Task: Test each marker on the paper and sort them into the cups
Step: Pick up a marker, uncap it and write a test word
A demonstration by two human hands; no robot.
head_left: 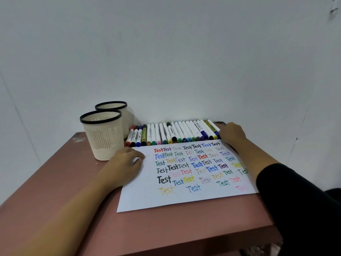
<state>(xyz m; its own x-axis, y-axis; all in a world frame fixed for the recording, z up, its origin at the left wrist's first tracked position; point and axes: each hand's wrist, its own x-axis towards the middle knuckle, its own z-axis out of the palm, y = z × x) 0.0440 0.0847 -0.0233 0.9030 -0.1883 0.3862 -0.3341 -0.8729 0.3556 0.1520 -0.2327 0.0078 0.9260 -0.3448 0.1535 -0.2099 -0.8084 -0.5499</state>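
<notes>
Reporting from the head camera. The left hand is resting at centre-left of the frame, knuckles up. Its loosely bent fingers are pressing on the upper left corner of the paper and holding nothing. Its bare forearm is running out towards the lower left corner.

The right hand is reaching to right of centre, fingers curling down over the right end of the row of markers. The back of the hand is hiding the fingertips, so I cannot tell whether it is pinching the endmost marker or merely touching it. A black sleeve is covering that arm at lower right.

The markers are lying capped, side by side, just above the paper's top edge, towards the back of the table. The paper is carrying rows of the word "Test" in many colours.

The nearer cup is standing left of the row, just beside the left hand. The farther cup is standing directly behind it.
</notes>
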